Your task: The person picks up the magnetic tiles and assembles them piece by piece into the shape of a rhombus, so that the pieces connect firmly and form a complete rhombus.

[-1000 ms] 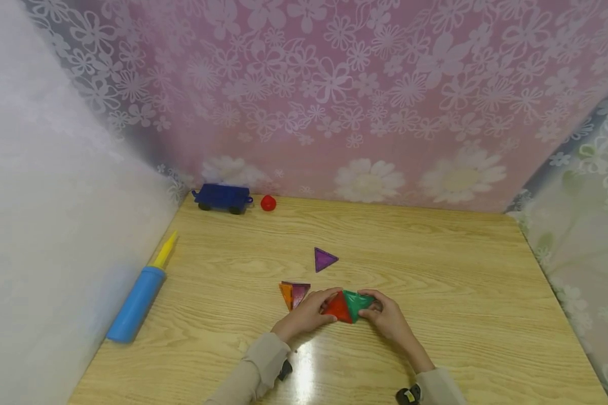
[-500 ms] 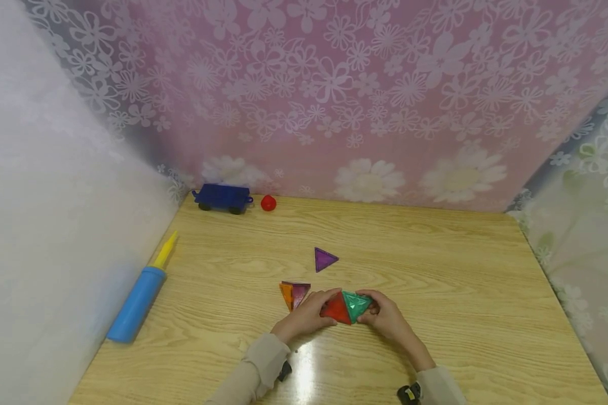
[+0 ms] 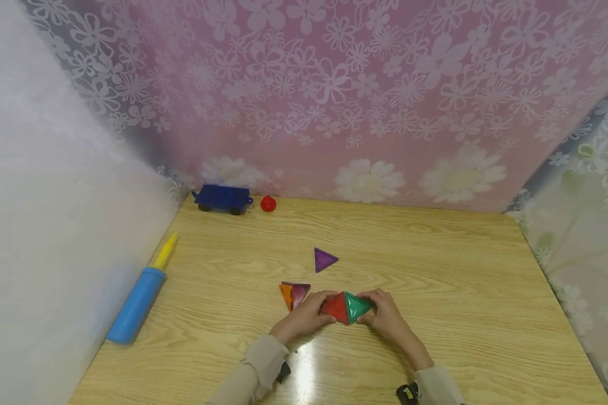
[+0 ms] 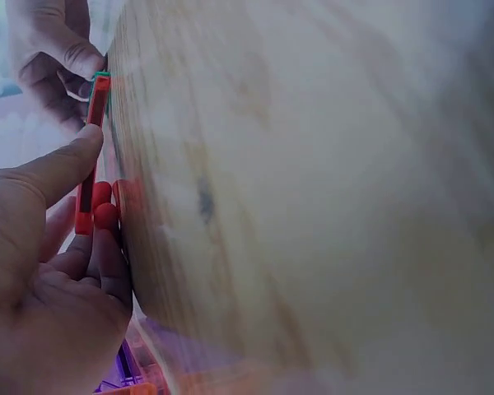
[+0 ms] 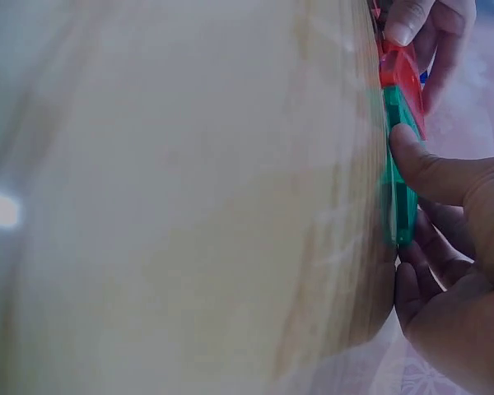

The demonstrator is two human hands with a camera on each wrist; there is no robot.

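Note:
In the head view my left hand (image 3: 308,313) grips a red triangular magnetic tile (image 3: 338,309) between thumb and fingers. My right hand (image 3: 388,319) pinches a green triangular magnetic tile (image 3: 356,307), whose edge meets the red one's. From the left wrist, the thumb lies along the rim of the red tile (image 4: 90,169), fingers curled under it. Seen at the right wrist, the thumb presses the rim of the green tile (image 5: 401,177) close to the tabletop. Just left of my left hand are an orange tile (image 3: 286,293) and a purple-pink tile (image 3: 299,292), partly covered by that hand.
A single purple triangular tile (image 3: 325,260) lies beyond the hands on the wooden table (image 3: 461,270). At the back left are a blue toy wagon (image 3: 224,197) and a small red piece (image 3: 268,203). A blue and yellow hand pump (image 3: 139,301) lies along the left edge.
Between both hands, the red and green tiles have changed tilt slightly. Their shared edge now stands more upright in the head view. The other tiles have stayed put.

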